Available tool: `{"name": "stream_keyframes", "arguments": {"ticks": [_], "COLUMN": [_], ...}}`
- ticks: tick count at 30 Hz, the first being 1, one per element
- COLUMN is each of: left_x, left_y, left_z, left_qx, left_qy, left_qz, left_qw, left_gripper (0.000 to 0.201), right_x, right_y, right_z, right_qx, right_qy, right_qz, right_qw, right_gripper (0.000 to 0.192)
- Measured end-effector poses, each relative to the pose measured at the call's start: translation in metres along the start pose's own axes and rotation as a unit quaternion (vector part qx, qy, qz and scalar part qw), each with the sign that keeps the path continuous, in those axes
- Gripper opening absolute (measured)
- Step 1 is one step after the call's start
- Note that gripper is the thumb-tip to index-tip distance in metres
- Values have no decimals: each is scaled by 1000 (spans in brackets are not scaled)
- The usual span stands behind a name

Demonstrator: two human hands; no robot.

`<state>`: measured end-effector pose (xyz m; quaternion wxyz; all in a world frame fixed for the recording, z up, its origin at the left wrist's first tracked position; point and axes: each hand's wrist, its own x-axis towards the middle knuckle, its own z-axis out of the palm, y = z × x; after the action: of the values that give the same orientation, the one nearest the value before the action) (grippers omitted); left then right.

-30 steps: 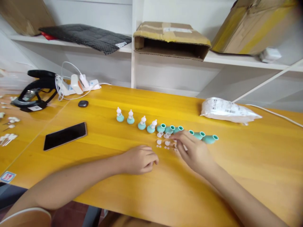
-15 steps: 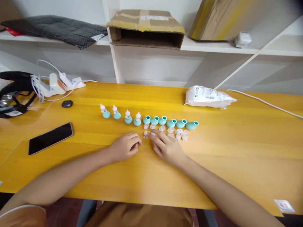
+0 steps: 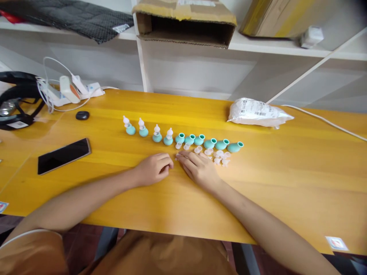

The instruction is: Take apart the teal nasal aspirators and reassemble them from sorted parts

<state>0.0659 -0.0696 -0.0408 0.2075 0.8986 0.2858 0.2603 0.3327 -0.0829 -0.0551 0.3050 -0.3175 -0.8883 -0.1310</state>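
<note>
- Sorting of small parts is underway: the right hand (image 3: pixel 200 170) is lying flat, fingers spread, fingertips touching the little white caps (image 3: pixel 219 156) just in front of the teal bulbs (image 3: pixel 210 143).
- Left hand (image 3: pixel 155 170) is resting loosely curled on the table (image 3: pixel 286 183), holding nothing that I can see.
- Four bulbs with white tips (image 3: pixel 149 131) are standing leftward in the row; six are lying open.
- Next move, I judge, is calling for a fine pinch on one cap.

Black phone (image 3: pixel 64 155), white parcel bag (image 3: pixel 259 112), open cardboard box (image 3: pixel 185 21), power strip (image 3: pixel 75 94)
</note>
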Motion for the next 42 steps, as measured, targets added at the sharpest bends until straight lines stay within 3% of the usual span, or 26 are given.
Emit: {"name": "stream_keyframes", "arguments": {"ticks": [5,9,15,20,30,36,42], "left_x": [-2,-2,1,2,5,5,5], "left_y": [0,-4,-10,-9,-13,-13,-16], "left_z": [-1,0,1,-1,-3,-2,-1], "left_qx": [5,79,168,136,38,2,40], "left_qy": [13,16,-41,0,21,30,34], "left_qz": [4,67,103,109,28,-31,-4], "left_qw": [1000,995,980,985,999,999,999], "left_gripper": [18,34,44,34,8,25,18], "right_x": [-1,-2,-7,-8,-6,-4,-5], "right_y": [0,-3,-2,-2,-3,-2,-2], "right_z": [-11,-23,-26,-22,-20,-20,-20], "right_qx": [80,175,219,240,245,255,254], "right_qy": [83,140,126,115,114,118,117], "right_qz": [27,83,90,80,65,63,61], "right_qw": [993,971,964,960,960,958,958], "right_gripper": [32,32,30,28,29,32,33]}}
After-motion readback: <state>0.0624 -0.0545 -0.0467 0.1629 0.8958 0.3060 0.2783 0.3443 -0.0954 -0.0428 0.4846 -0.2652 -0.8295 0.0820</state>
